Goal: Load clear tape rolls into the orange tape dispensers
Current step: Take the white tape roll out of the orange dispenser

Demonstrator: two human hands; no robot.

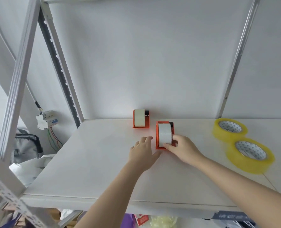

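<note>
Orange dispenser [157, 135] in right hand [184, 150], left hand [143, 153] beside

both bare forearms reach forward from the lower edge and converge toward the middle. the left hand [143, 153] lies palm down, fingers straight and close together, pointing ahead. the right hand [185, 150] turns inward, thumb low and fingers curled, gripping the near end of an orange dispenser [157, 139]. the 2 hands are near each other but apart.

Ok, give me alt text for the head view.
The right hand grips the near loaded orange dispenser; the left hand lies open beside it. A second loaded dispenser and two yellowish tape rolls sit on the shelf.
</note>
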